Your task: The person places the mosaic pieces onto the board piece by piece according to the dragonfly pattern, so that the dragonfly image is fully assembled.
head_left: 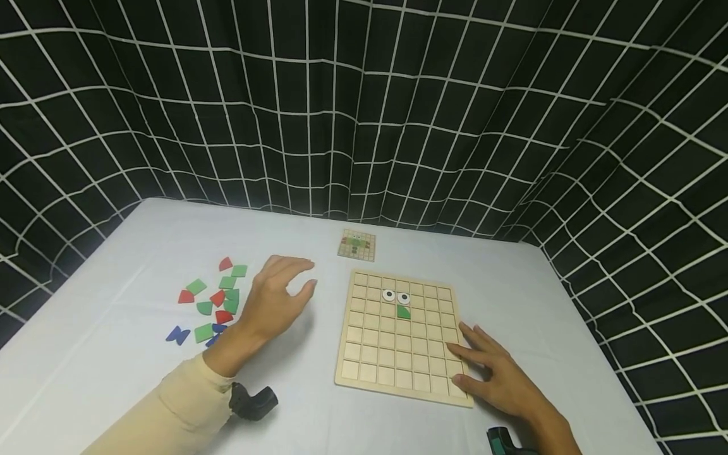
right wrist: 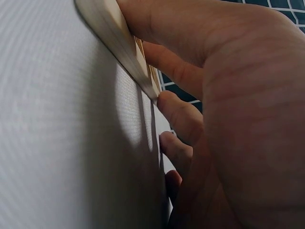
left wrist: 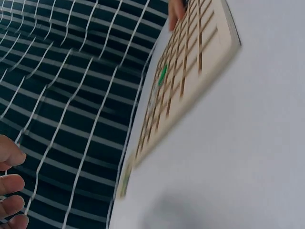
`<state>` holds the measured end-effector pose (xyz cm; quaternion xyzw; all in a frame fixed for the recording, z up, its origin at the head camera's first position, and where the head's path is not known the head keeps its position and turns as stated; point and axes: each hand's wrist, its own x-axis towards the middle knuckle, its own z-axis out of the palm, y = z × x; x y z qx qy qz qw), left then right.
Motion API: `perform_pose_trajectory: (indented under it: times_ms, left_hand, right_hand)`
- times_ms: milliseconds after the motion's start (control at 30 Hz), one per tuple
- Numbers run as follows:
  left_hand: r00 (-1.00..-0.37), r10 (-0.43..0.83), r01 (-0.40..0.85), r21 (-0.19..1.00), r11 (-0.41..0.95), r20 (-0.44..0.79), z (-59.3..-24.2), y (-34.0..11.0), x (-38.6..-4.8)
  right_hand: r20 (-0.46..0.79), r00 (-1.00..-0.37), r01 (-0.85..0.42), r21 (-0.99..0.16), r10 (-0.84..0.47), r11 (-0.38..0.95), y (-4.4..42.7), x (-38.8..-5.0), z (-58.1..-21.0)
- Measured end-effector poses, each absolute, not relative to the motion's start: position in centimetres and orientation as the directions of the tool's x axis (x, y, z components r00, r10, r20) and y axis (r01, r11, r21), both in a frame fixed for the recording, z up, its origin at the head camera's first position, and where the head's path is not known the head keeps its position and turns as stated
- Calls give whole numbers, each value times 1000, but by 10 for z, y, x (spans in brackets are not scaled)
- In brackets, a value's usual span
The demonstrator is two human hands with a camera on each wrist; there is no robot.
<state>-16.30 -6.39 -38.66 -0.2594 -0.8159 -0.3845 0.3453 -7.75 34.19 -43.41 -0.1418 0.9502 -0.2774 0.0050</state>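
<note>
My left hand (head_left: 274,302) hovers between the loose pieces and a wooden grid board (head_left: 402,343). Its fingers are loosely bent, thumb apart from the forefinger, with nothing visible between them. Two round white eye pieces (head_left: 388,295) sit side by side in the board's upper part. Just below them lies a green piece (head_left: 403,312) with one rounded side. My right hand (head_left: 493,374) rests at the board's right edge, thumb and forefinger touching its top. In the right wrist view, the other fingers (right wrist: 178,114) extend along the outside of the board's rim (right wrist: 119,38).
Several loose pieces lie at the left: red quarter-rounds (head_left: 186,296), green squares (head_left: 227,282), green rounded pieces (head_left: 204,308) and blue pieces (head_left: 178,335). My left forearm partly hides some blue ones. A small picture card (head_left: 357,245) lies behind the board. A black gridded curtain (head_left: 318,126) surrounds the white table (head_left: 307,404).
</note>
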Motion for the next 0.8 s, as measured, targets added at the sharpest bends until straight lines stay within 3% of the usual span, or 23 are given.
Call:
perform_pose_trajectory:
  times_ms: [267, 500, 800]
  left_hand:
    - [-665, 35, 575, 482, 661, 746, -405, -112, -163]
    - [-763, -57, 396, 535, 746, 644, -422, -140, -162]
    - [-806, -109, 245, 495, 834, 582, -442, -159, -161]
  right_hand:
    - [81, -956, -281, -530, -282, 800, 342, -77, -432]
    - [85, -959, -274, -521, -270, 808, 341, -77, -432]
    - [57, -965, -247, -532, -256, 810, 341, -77, -435]
